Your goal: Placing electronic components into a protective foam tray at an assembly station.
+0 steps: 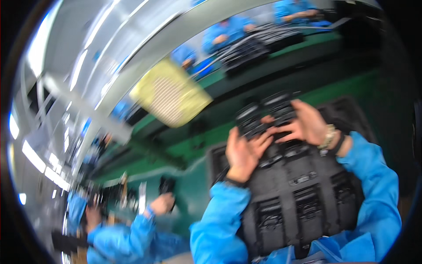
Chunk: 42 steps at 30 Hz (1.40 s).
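Over the far part of a black tray (287,215), both of my hands are raised side by side. My left hand (244,154) grips a black rectangular plastic part (250,118), thumb along its left edge. A second, similar black part (279,107) is held by my right hand (307,126), with its thumb at the far right edge and fingers spread underneath. The two parts stand close together, tilted. Motion blur hides their details and exact kind. More such black parts (308,203) lie in the tray's slots below my hands.
A green bench (189,185) carries the tray. To my left, a co-worker's hand (162,203) holds a small black object. A yellow sheet (169,94) hangs ahead, left of my hands. Across the bench, people in blue work beside stacked black trays (246,55).
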### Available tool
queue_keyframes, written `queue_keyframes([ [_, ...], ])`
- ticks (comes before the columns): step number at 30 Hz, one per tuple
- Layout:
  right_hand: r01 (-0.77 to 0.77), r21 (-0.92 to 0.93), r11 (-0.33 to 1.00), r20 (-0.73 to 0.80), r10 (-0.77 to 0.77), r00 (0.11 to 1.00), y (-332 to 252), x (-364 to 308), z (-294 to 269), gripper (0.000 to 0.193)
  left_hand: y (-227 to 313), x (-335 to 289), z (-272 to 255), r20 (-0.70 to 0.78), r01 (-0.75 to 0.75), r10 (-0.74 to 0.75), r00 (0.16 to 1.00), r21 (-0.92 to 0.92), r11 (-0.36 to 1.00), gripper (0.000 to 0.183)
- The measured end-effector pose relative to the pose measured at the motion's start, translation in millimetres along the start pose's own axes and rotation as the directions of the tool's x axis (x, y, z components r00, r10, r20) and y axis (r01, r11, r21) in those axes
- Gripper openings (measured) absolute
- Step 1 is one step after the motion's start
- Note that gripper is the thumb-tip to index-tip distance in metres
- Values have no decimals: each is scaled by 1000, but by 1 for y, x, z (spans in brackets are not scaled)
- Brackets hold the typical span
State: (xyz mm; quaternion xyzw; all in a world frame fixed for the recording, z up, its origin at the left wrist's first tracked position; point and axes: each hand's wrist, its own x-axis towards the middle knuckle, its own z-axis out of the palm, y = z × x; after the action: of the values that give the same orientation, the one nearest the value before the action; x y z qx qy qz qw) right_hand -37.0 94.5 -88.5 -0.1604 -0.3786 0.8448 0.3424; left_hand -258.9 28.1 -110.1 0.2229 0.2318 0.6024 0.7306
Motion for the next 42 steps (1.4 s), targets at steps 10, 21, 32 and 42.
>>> queue_keyframes([
  [10, 65, 30, 997, 260, -71, 963, 2, 3, -6, 58, 0, -14, 10, 111, -50, 50, 993, 5, 999, 57],
  [21, 198, -182, 963, -285, -245, 927, 10, 13, -16, 36, -2, -11, 12, 196, -12, -4, 981, 83, 996, 64],
  [32, 185, -73, 980, 6, -185, 983, 23, 6, -8, 42, -17, -21, 19, 176, -341, 294, 939, 560, 755, 87],
  [42, 129, -140, 982, 297, -83, 951, 21, -11, 21, 92, -27, -26, 22, 185, -521, 538, 822, 625, 581, 112],
])
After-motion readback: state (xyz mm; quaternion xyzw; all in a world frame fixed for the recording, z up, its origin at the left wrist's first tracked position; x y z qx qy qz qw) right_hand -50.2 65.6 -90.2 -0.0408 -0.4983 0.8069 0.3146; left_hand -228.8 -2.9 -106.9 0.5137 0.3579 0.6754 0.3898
